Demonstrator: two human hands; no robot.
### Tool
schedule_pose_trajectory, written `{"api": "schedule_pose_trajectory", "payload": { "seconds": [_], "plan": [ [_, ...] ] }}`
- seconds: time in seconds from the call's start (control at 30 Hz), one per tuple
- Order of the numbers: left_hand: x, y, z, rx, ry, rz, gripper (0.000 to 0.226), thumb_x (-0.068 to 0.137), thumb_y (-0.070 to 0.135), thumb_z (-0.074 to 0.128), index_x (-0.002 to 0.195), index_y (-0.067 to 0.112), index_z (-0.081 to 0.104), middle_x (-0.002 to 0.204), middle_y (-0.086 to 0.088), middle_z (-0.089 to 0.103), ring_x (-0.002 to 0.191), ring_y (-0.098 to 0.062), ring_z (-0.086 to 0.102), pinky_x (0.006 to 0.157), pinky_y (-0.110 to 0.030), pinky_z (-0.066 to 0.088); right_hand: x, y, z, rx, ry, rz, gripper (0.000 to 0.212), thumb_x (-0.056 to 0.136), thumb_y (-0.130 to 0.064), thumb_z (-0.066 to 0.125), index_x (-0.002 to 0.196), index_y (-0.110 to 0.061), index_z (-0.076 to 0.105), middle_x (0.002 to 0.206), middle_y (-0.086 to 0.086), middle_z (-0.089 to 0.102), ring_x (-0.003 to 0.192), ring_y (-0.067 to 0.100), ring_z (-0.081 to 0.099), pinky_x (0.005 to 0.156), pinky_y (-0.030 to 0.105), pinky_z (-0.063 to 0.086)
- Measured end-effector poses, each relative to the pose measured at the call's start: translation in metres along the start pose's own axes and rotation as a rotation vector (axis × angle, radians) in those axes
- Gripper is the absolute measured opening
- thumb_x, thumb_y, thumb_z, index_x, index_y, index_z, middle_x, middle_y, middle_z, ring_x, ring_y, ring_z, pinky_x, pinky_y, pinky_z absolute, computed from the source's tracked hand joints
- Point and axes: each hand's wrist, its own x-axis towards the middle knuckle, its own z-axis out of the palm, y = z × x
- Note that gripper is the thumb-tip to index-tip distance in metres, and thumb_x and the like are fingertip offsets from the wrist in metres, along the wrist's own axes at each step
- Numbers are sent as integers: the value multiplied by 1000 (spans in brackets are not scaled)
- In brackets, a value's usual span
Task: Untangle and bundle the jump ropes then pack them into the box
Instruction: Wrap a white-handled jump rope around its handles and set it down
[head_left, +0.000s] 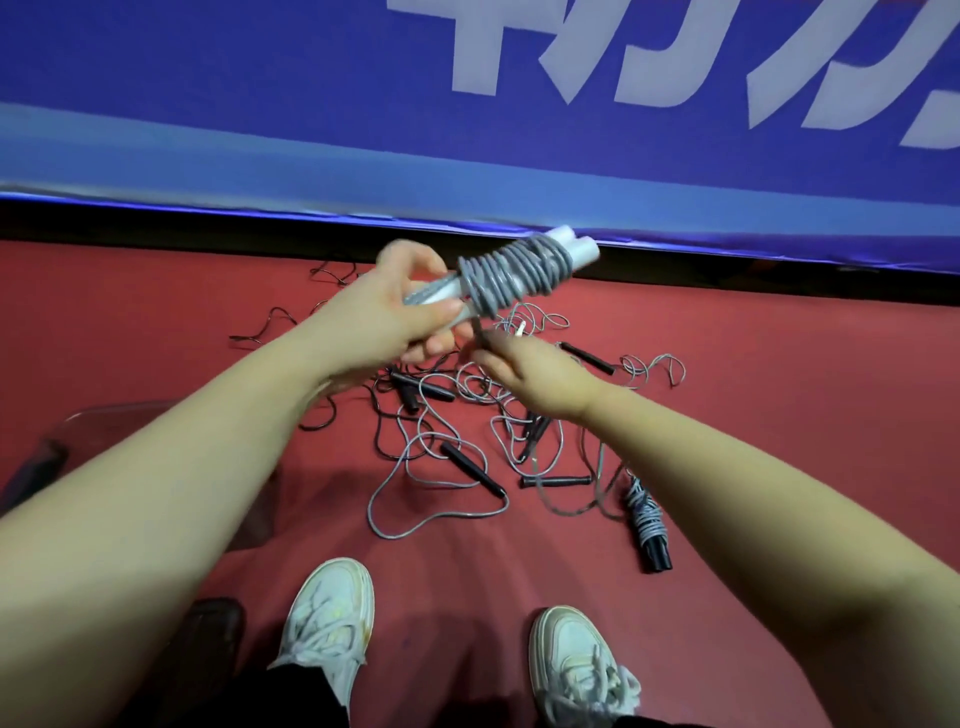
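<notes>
1. The left hand (410, 312) has its grip closed round the two white handles of the wound rope (514, 278), holding them side by side and raised, evidently so the grey coils stay put.
2. The right hand (530, 374) sits just below the coils and appears to pinch the cord's loose tail, probably to secure the last turn.
3. The tangled ropes (447, 441) lie on the red floor (779, 415), and one finished bundle (647, 519) is set apart.
4. The clear box (57, 452) is at the left. Its contents cannot be seen.

Smooth white plastic handles (582, 252) wrapped in glossy grey cord (514, 278); matt red floor (156, 322).
</notes>
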Motion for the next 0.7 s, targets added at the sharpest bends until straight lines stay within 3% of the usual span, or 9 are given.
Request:
{"api": "schedule_pose_trajectory", "payload": {
  "seconds": [0.03, 0.07, 0.1, 0.13, 0.2, 0.27, 0.37, 0.5, 0.7],
  "plan": [
    [3, -1, -3, 15, 72, 10, 28, 96, -1, 46, 110, 18, 32, 81, -13, 61, 49, -7, 48, 41, -14, 34, 0, 4, 10, -34, -24, -45, 28, 101, -24, 40, 114, -5, 55, 103, 12, 64, 93, 29, 58, 75, 27, 37],
    [6, -5, -8, 39, 119, 8, 37, 96, 0, 47, 121, 23, 30, 82, -12, 63, 50, -7, 49, 42, -14, 36, 1, -9, 8, 105, -108, 124, 28, 101, -25, 39, 115, -5, 54, 108, 14, 64, 98, 31, 58, 79, 31, 41],
    [7, -8, -12, 76, 141, -4, 48, 97, 2, 47, 132, 29, 29, 83, -9, 64, 51, -7, 49, 44, -14, 37, 1, -9, 9, 76, -114, 46, 29, 101, -27, 38, 115, -6, 52, 111, 14, 64, 100, 32, 58, 82, 34, 43],
    [8, -14, -15, 123, 153, -21, 54, 97, 4, 47, 138, 34, 30, 81, -4, 64, 53, -6, 49, 47, -14, 39, -1, -17, 5, 107, -170, 108, 29, 101, -28, 37, 115, -7, 51, 112, 14, 63, 100, 31, 58, 82, 35, 44],
    [9, -23, -21, 225, 179, -31, 48, 97, 4, 47, 132, 37, 43, 79, 0, 61, 55, -6, 48, 53, -15, 40, -2, -28, 0, 9, -265, 101, 30, 101, -31, 35, 115, -9, 49, 111, 13, 62, 99, 30, 57, 76, 34, 42],
    [12, -30, -26, 344, 239, -11, 39, 95, 4, 47, 119, 34, 51, 77, 0, 60, 54, -6, 48, 54, -16, 40, -1, -35, -2, -135, -241, 33, 30, 101, -33, 34, 113, -9, 47, 106, 13, 62, 95, 32, 57, 67, 32, 36],
    [13, -37, -30, 513, 300, -67, 35, 93, 6, 50, 123, 25, 53, 75, 0, 60, 55, -11, 51, 59, -26, 44, 3, -46, -18, -414, -150, 5, 30, 101, -35, 32, 112, -11, 47, 105, 9, 61, 94, 33, 58, 62, 33, 31],
    [5, -41, -27, 478, 186, -184, 41, 94, 6, 51, 131, 23, 50, 77, -3, 63, 57, -14, 51, 53, -21, 43, 18, -47, -46, -540, 68, -218, 25, 98, -28, 42, 107, -11, 58, 97, 11, 62, 83, 33, 62, 52, 31, 25],
    [-4, -28, -27, 218, -43, -193, 36, 97, 3, 46, 126, 25, 51, 80, -6, 61, 49, -2, 46, 43, -11, 36, 21, -19, -54, -362, 139, 41, 43, 95, -45, 43, 134, -25, 47, 123, 4, 50, 93, 28, 60, 60, 29, 34]
  ]
}}
